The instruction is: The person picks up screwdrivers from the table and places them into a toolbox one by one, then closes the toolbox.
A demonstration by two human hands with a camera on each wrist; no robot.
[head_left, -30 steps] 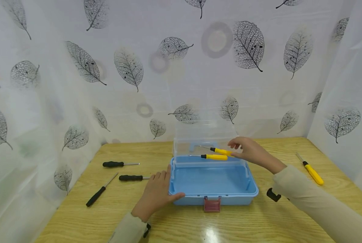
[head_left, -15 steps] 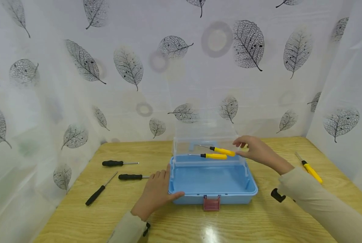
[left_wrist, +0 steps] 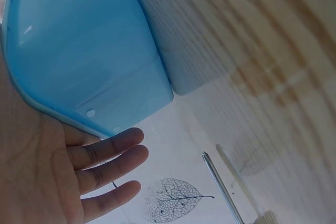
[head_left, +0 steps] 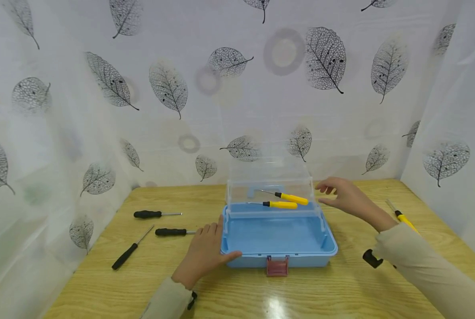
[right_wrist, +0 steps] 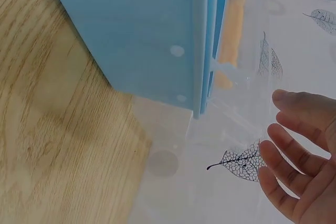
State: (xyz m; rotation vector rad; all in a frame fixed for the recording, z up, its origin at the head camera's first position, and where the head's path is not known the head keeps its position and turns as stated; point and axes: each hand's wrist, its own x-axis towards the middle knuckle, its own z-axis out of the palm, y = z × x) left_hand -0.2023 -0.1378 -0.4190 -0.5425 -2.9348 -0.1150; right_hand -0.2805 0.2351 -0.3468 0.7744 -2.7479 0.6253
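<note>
A light blue toolbox [head_left: 277, 261] with a pink latch stands on the table, its clear lid [head_left: 237, 195] tipped back. Two yellow-handled screwdrivers lie in the lid: an upper one [head_left: 295, 199] and a lower one [head_left: 283, 205]. My left hand [head_left: 205, 252] rests against the box's left side with the thumb along the front rim; in the left wrist view its fingers [left_wrist: 113, 167] are extended. To the right of the lid, my right hand [head_left: 342, 195] hovers with loosely bent fingers, holding nothing. The right wrist view shows a gap between it and the box.
Black-handled screwdrivers lie on the left: one behind [head_left: 147, 214], one slanted [head_left: 125, 257], and one [head_left: 171, 232] whose tip goes behind my left hand. Another yellow screwdriver [head_left: 405, 219] lies at the right, partly covered by my sleeve. A leaf-patterned curtain [head_left: 261, 102] encloses the table.
My right hand has drawn away to the right from the upper yellow screwdriver's handle, which stays in the lid. The left hand has kept its place on the toolbox.
</note>
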